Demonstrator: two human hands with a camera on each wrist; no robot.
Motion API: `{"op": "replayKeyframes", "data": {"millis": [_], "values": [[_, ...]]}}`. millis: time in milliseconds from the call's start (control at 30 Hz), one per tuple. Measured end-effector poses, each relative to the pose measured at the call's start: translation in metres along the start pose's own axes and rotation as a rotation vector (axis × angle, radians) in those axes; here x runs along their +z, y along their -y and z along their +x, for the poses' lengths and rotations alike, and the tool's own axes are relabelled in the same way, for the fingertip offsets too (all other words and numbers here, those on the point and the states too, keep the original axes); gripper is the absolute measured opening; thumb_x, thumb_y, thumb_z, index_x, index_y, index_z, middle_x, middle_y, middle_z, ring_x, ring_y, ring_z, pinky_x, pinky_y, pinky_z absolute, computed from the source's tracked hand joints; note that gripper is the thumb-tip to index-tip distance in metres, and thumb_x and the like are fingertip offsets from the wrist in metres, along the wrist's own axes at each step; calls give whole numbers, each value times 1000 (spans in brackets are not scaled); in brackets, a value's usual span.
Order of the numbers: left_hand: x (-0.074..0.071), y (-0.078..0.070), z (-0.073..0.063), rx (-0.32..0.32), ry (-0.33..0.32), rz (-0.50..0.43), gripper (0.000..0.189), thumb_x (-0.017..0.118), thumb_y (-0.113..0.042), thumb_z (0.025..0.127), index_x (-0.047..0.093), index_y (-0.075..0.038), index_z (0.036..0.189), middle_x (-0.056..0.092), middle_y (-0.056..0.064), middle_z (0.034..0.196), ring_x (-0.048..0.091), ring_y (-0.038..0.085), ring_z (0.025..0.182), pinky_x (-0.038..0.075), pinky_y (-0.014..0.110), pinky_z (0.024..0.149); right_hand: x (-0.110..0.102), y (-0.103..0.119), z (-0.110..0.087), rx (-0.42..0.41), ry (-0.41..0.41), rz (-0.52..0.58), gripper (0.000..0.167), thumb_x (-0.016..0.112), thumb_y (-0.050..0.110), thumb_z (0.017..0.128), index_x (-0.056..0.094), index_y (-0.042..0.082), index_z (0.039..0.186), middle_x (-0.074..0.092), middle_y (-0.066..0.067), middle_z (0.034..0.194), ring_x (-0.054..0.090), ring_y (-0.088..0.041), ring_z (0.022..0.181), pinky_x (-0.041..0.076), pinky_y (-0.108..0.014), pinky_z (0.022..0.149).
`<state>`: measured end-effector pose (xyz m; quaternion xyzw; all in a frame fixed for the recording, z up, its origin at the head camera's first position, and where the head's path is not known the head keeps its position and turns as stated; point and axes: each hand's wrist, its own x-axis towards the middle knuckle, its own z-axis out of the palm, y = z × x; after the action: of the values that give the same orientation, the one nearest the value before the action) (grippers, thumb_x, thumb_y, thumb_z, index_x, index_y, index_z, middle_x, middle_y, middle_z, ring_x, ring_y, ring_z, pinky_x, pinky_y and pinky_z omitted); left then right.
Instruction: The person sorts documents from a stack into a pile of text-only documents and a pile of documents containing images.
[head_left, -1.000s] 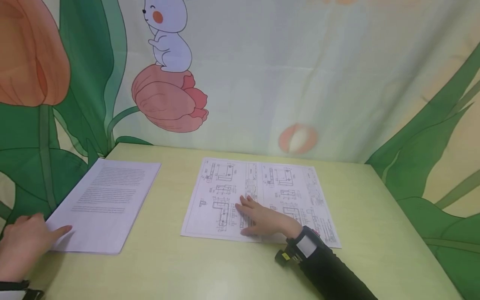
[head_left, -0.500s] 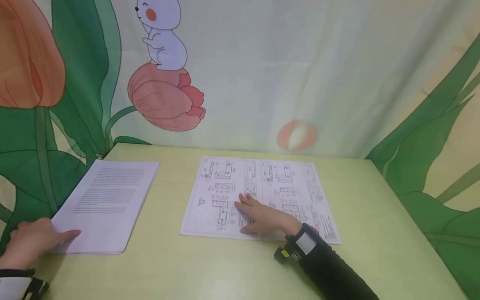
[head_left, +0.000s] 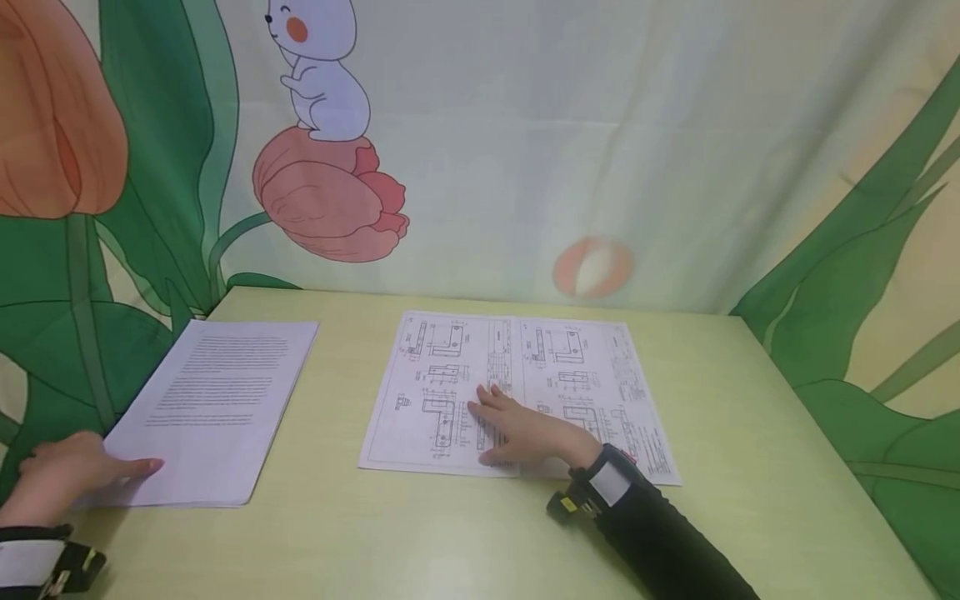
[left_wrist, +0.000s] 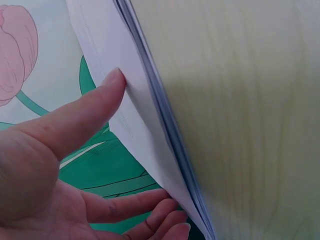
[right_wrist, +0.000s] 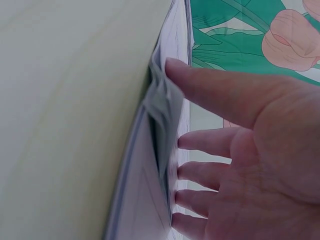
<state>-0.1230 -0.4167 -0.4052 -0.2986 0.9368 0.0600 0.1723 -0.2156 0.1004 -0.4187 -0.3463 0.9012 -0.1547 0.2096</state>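
Observation:
A stack of printed sheets (head_left: 217, 396) lies at the left of the table. My left hand (head_left: 75, 467) is at its near left corner, thumb on the top sheet and the other fingers curled at the edge; the left wrist view shows the layered sheets (left_wrist: 142, 55) between the thumb and the table. In the middle, technical drawings (head_left: 412, 433) are spread open across two pages. My right hand (head_left: 521, 432) rests on them near the centre line, fingers spread. In the right wrist view, layered paper folds (right_wrist: 165, 110) bulge at their near edge beside the thumb.
The pale yellow wooden table (head_left: 420, 542) extends around both sets of paper. A curtain (head_left: 675, 167) printed with tulips and a white animal hangs along the back and sides. A dark sleeve (head_left: 667, 533) and wrist camera (head_left: 566, 504) cover part of the right side.
My left hand has moved slightly right onto the corner of the stack, its thumb further over the top sheet. My right hand stays on the drawings. The head view has shifted slightly.

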Motion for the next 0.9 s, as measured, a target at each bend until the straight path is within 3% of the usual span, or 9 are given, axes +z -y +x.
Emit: {"op": "replayKeyframes", "data": {"millis": [167,500,667,833,900], "values": [[2,1,5,-41,22,-58,101,74,-50,73,31,32,114,34,46,106,32,55,104,36,61,95,1,0,0,4,4,-1,78,64,37,88,22,16,151,4,-6,159,-2,-26,147,11,-45,116],[-1,2,10,-31,51,-55,104,74,-53,71,31,33,111,38,44,104,37,53,101,35,59,95,-2,2,0,5,4,5,78,64,37,88,22,16,151,3,-7,159,-2,-25,147,11,-44,116],[-1,1,8,-31,42,-144,95,73,-44,74,28,31,110,40,39,98,42,45,94,41,52,87,-2,0,1,3,0,2,79,64,37,88,22,16,151,3,-7,159,-2,-26,147,11,-44,116],[0,0,3,-91,21,-282,95,67,-28,80,6,31,123,32,44,105,41,49,98,42,55,90,-1,-1,1,-1,3,4,78,63,36,88,22,16,151,4,-7,159,-2,-26,147,11,-44,116],[0,-1,1,-84,-19,-270,85,65,-22,81,15,32,122,35,46,106,44,49,96,45,55,86,0,-1,1,0,5,4,78,63,36,88,22,16,151,4,-7,159,-2,-26,147,10,-44,116]]}}
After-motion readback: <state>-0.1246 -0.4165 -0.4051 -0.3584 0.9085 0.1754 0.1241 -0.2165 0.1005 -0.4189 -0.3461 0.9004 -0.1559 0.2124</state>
